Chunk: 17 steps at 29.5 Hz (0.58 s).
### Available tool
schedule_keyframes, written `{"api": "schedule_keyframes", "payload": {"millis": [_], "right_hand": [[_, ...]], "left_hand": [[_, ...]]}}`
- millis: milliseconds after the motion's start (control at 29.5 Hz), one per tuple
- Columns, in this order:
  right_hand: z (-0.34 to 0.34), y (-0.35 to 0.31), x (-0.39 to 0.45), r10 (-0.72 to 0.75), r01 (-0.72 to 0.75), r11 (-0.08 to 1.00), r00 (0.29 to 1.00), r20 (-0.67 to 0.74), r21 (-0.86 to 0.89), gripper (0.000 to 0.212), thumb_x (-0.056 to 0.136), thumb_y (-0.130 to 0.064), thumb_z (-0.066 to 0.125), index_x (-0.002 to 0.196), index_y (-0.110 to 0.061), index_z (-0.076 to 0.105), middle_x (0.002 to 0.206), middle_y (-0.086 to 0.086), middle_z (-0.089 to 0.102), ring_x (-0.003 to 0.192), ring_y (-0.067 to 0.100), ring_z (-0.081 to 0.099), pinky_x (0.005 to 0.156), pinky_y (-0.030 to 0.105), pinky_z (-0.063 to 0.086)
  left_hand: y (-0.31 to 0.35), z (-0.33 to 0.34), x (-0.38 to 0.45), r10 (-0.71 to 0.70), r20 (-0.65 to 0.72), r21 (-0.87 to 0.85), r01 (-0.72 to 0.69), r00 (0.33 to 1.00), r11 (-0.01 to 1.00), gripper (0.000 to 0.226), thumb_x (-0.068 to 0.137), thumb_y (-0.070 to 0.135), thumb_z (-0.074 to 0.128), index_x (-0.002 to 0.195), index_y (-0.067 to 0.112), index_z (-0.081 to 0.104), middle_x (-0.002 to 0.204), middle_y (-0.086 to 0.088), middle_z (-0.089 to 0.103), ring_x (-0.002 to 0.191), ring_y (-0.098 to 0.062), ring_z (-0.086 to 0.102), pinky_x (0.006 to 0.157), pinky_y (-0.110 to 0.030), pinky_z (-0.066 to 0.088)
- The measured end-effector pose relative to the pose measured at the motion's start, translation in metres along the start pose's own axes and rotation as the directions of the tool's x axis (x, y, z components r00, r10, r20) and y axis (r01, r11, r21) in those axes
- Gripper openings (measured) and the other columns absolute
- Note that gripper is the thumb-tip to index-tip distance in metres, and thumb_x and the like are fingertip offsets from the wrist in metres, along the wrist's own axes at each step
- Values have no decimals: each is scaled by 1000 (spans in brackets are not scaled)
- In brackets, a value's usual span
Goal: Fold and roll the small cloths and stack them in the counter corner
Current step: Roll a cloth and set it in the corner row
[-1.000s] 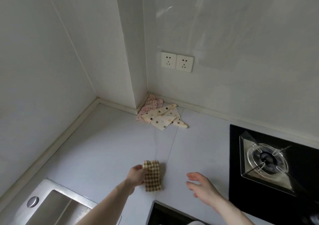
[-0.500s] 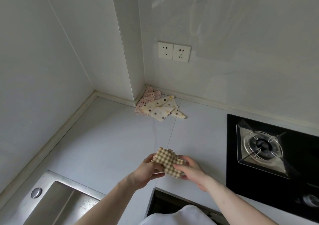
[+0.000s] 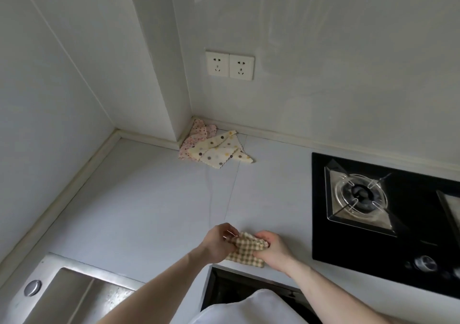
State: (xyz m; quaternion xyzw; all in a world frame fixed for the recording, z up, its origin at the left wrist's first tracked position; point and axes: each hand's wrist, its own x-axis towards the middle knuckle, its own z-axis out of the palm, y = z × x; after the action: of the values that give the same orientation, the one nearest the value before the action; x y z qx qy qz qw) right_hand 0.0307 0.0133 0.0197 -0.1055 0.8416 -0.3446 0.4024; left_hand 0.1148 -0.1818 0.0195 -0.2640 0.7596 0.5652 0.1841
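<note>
a: where does the job stand?

b: partway, i'd judge. two cloths already lie in the counter corner: a pink dotted cloth tucked against the wall, and a cream polka-dot cloth resting partly on top of it. they look folded flat more than rolled, and the pile is loose, with one corner splayed out toward the hob.

a: and the one in hand?

b: the checked cloth is near the front edge of the counter, well apart from the corner. the left hand pinches its upper left edge with curled fingers, and the right hand has its fingers curled over the right side, gripping it. the cloth is bunched between them; its lower edge seems to touch the counter, though i can't say for sure.

a: so what's left?

b: by my reading, this cloth is mid-fold or mid-roll, not finished. it has to be tightened up, then carried across to the corner and set on the other two. i see no further cloths waiting, only the sink at lower left.
</note>
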Motion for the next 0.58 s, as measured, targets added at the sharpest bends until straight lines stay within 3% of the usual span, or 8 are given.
{"api": "schedule_keyframes", "payload": {"millis": [135,271,339,474,575], "right_hand": [[-16,16,-13,33,-33,999,999,17,-3,12,77,-26,76,87,-21,73,81,-8,77,79,8,71,75,31,57],[-46,25,-34,19,-17,999,999,-31,47,7,84,-23,75,80,-23,70,78,-9,73,75,4,68,65,21,50],[-63,33,-45,28,-22,995,998,-59,96,10,83,-25,75,76,-26,68,76,-10,72,75,5,68,68,24,51],[-102,58,-75,34,-6,969,993,-110,248,9,84,-27,75,91,-24,73,93,-5,77,90,11,74,83,34,61],[-135,85,-107,43,20,936,985,-169,353,13,89,-25,72,102,-21,73,100,-4,77,95,10,73,79,27,59]], "left_hand": [[19,9,3,119,7,42,-119,993,992,29,75,10,61,96,28,69,89,2,71,71,-13,61,60,-33,50],[41,17,9,148,24,47,-149,989,988,13,88,17,71,97,26,70,98,3,73,75,-7,67,69,-31,56],[55,25,11,132,64,37,-135,989,990,17,88,24,76,104,25,71,105,6,73,83,-5,70,76,-26,57],[96,54,18,76,236,4,-79,969,997,40,82,48,75,115,27,69,111,9,74,105,-11,69,88,-31,54],[132,98,21,103,327,68,-132,939,989,39,84,52,73,110,23,71,103,5,77,100,-14,72,87,-34,56]]}}
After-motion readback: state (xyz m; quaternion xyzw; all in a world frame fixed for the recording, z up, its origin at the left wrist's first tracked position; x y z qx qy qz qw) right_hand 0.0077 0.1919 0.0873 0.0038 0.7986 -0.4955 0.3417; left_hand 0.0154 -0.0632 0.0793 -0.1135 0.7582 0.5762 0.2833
